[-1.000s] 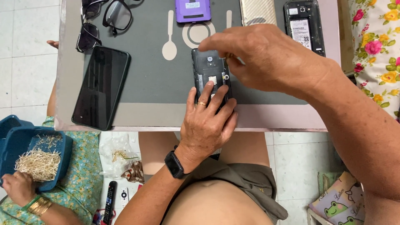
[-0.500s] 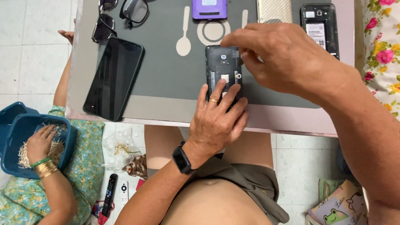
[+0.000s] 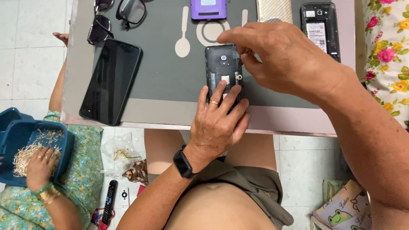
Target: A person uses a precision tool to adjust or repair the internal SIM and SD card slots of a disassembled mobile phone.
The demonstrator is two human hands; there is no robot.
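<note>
Opened phone (image 3: 223,70), back cover off, lies flat on the grey mat (image 3: 166,81) of the table (image 3: 294,121), near the mat's front edge. Left hand (image 3: 218,125): fingers spread flat, pressing the phone's lower half; not gripping. Right hand (image 3: 283,59): loosely curled, fingertips at the phone's upper right edge; cannot tell whether it pinches anything. Left of the phone: a large black phone (image 3: 111,81), screen up. Beyond the phone: a purple case (image 3: 208,8). Far left of the phone, another person's hand (image 3: 40,166) rests in a blue basket (image 3: 25,136).
</note>
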